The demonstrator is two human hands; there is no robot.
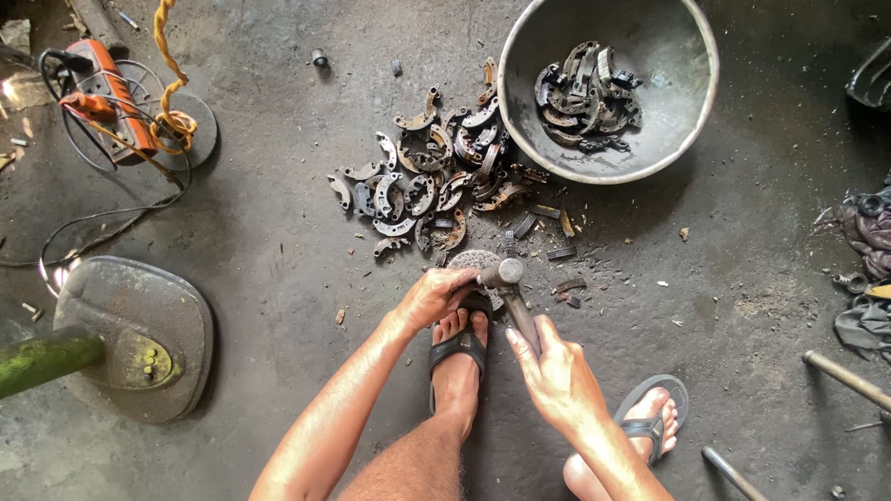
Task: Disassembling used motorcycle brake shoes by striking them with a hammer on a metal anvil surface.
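My right hand (557, 371) grips the handle of a hammer (509, 278), whose metal head rests down at a round metal block (471, 259) on the floor. My left hand (436, 295) is closed beside the hammer head, pressing something small against the block; the piece itself is hidden by my fingers. Just beyond lies a pile of curved brake shoes (429, 176). More brake shoes (587, 96) sit inside a large metal bowl (529, 139). My sandalled feet are under my hands.
An orange power tool (111, 97) with coiled cables lies at the top left. A grey flat base (139, 339) with a green post stands at the left. Metal rods (849, 378) and rags lie at the right. Broken lining bits (561, 252) litter the concrete floor.
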